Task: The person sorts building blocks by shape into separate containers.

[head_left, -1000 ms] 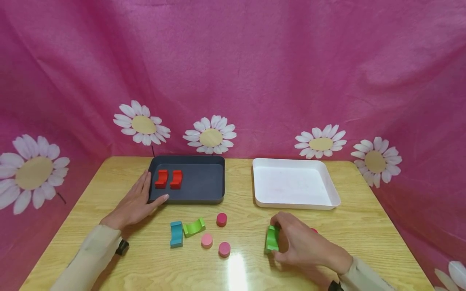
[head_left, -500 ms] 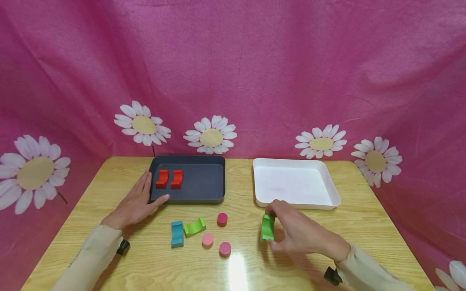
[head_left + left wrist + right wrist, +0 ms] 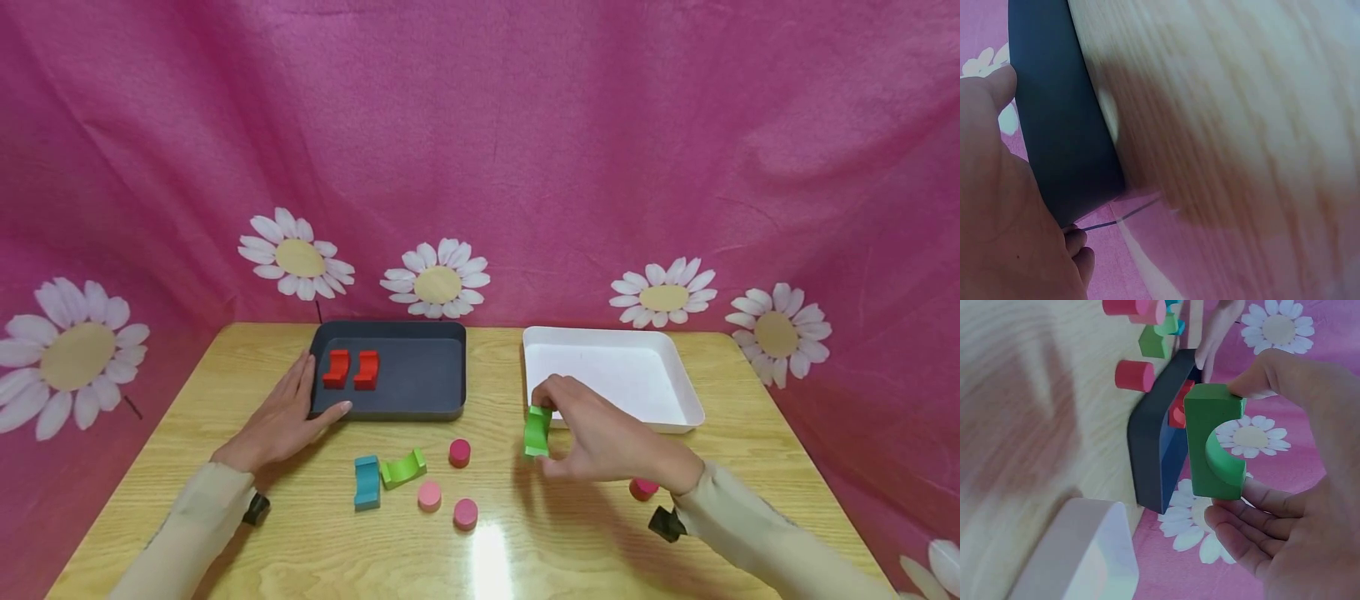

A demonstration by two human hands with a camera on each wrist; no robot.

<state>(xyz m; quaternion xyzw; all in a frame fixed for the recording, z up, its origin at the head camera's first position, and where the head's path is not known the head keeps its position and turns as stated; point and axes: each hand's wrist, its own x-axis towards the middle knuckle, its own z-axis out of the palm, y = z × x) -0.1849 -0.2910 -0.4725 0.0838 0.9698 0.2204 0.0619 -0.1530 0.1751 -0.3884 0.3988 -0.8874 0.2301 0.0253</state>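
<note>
My right hand (image 3: 600, 437) pinches a green arch-shaped block (image 3: 537, 432) between thumb and fingertips, raised above the table near the front left corner of the white tray (image 3: 630, 379). In the right wrist view the block (image 3: 1200, 447) shows its round cut-out facing the palm. My left hand (image 3: 277, 417) rests against the left side of the dark tray (image 3: 420, 379), fingers extended along the side and thumb at the front rim. Inside that tray stand two red arch-shaped blocks (image 3: 337, 369) side by side, toward the left.
In front of the dark tray lie a blue arch-shaped block (image 3: 367, 483) and a light green one (image 3: 403, 468). Pink and red discs (image 3: 460, 452) are beside them. Another red disc (image 3: 643, 488) sits below my right wrist. A pink flowered cloth (image 3: 495, 167) hangs behind the table.
My right hand has lifted the green block and carried it up, away from me and slightly left, toward the white tray. The red disc beneath it has come into sight. My left hand stays put.
</note>
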